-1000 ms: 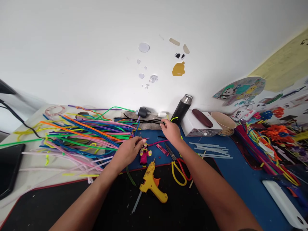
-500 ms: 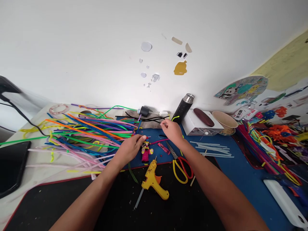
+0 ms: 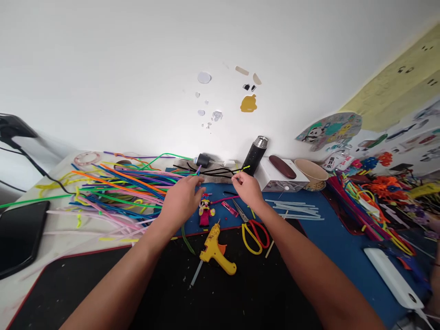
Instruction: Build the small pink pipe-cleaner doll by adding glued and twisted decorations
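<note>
Right hand (image 3: 246, 189) was in with its grip pinched together at the near ends of the black pipe cleaners (image 3: 211, 172). It looked clamped on one strand, though the fingertips were too small in view to be sure. A short yellow-green pipe cleaner (image 3: 242, 170) stuck out just beyond those fingers. Left hand (image 3: 181, 198) hovered palm-down with its grip loosely apart and nothing in it, over the tips of the big coloured pipe cleaner pile (image 3: 120, 190) that fanned toward the worktop's left edge. Between the two hands stood a little red figure (image 3: 205, 212) on the blue mat (image 3: 330, 238). Nearer the front edge lay the yellow glue gun (image 3: 215, 250) and the scissors (image 3: 253, 230). Back by the wall leaned the black flask (image 3: 255, 155), beside a white box (image 3: 280, 179).
</note>
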Action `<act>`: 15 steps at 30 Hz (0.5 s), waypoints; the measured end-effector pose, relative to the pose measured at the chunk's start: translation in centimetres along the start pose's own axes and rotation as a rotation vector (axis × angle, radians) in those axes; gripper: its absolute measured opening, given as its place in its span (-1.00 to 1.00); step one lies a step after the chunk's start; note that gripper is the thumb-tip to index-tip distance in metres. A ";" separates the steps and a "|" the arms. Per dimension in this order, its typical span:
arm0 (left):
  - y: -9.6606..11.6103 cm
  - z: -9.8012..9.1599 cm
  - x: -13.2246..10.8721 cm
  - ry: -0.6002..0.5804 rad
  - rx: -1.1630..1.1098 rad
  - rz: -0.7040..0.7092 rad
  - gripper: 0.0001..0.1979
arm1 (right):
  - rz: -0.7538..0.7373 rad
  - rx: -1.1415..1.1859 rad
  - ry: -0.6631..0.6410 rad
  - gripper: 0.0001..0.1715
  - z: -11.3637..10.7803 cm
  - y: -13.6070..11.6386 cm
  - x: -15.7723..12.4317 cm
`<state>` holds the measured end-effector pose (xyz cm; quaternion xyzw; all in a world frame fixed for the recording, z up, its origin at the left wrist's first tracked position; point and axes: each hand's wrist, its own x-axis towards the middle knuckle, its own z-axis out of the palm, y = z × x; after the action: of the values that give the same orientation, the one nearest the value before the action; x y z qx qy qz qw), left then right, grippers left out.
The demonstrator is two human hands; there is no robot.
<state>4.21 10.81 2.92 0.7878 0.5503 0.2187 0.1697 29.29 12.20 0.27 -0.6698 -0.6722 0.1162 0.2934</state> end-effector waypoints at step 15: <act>-1.3 6.0 8.0 -0.109 0.192 0.225 -0.69 | 0.126 0.325 0.203 -0.78 -2.5 -0.6 -4.5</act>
<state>8.74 18.65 -1.61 0.8678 0.4669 0.1394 0.0978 29.89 7.16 1.50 -0.6626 -0.5684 0.1732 0.4558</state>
